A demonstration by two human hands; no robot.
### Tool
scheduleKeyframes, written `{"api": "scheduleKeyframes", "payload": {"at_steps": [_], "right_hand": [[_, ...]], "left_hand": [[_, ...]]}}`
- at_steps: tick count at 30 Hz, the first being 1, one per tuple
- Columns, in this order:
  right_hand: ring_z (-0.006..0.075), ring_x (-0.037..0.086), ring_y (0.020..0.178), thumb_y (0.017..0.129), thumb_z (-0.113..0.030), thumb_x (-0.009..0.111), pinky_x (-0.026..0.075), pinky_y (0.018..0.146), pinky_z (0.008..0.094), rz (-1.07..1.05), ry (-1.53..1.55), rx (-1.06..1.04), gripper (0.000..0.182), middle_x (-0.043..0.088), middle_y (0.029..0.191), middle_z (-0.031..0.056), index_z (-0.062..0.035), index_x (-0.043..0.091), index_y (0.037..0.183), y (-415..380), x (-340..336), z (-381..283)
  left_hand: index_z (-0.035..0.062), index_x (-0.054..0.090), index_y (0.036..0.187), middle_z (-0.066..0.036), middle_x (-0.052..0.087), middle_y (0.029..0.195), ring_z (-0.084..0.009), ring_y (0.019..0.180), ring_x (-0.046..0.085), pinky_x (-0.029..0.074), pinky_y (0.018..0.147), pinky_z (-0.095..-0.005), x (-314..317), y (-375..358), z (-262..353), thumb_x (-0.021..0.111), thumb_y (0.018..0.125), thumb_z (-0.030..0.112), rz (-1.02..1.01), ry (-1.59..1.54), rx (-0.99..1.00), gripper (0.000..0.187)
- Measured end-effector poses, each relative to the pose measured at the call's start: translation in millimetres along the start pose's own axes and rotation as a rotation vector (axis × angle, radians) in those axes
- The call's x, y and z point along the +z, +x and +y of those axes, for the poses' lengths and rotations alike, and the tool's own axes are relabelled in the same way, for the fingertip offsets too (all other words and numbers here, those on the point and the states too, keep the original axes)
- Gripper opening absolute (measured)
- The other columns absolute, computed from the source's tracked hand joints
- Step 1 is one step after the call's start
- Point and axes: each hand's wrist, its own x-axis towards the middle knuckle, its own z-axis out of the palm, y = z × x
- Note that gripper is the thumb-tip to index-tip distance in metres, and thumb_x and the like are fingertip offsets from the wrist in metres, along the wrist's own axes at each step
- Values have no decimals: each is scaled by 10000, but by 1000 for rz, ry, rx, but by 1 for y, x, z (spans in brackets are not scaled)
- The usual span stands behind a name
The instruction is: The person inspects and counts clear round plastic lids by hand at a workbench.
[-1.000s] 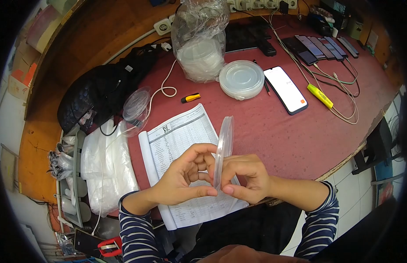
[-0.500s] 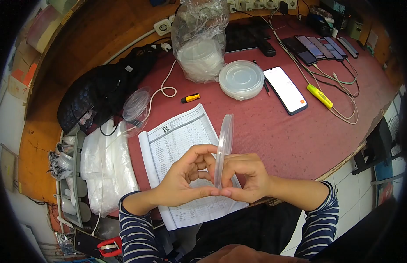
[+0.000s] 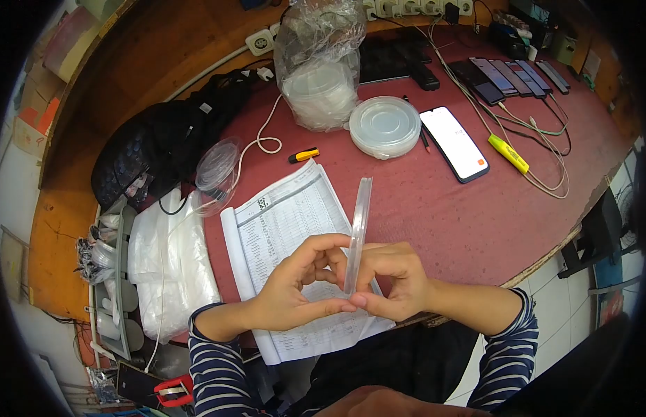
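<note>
Between my two hands a clear round plastic lid [image 3: 359,229] stands on edge, seen almost side-on. My left hand [image 3: 305,285] grips its left side, with the thumb at the lower rim and the fingers curled. On the other side my right hand [image 3: 391,279] pinches the same lower rim, its thumb tip against the left thumb. Under the hands lies a stapled stack of printed sheets [image 3: 288,208] with a table of text. Farther back sits a stack of round clear lids [image 3: 384,126].
A plastic bag of round containers [image 3: 319,90] stands at the back. A large phone [image 3: 455,144], a yellow highlighter [image 3: 509,153] and several phones [image 3: 514,75] with cables lie to the right. Folded plastic bags [image 3: 173,264], a clear tub [image 3: 217,170] and a black bag [image 3: 146,146] are left.
The lid has turned slightly, so it now shows more nearly edge-on. Both hands keep their hold in almost the same place.
</note>
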Motion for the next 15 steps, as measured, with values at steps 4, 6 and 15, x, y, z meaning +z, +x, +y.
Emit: {"api": "scheduleKeyframes", "payload": {"at_steps": [4,6,15], "right_hand": [[164,501,522,705,-42,642,378,496,264,3,7,-2,158,511,596,41,-49,501,635,-1,0,2],[163,501,524,707,-44,641,377,496,264,3,10,5,156,511,598,42,-47,501,636,-2,0,2],[152,518,563,732,-82,633,399,509,269,52,-163,154,131,512,650,58,-39,514,700,5,-2,6]], "left_hand": [[46,313,1269,-35,468,911,-119,869,514,436,822,-289,0,1,0,694,723,32,-4,-1,11,666],[44,317,1270,-35,471,916,-116,873,513,440,817,-287,0,1,-1,690,729,38,-3,-3,17,657],[-3,470,1155,-103,532,807,-212,725,567,465,616,-285,-4,11,-9,700,616,34,243,978,492,587]]}}
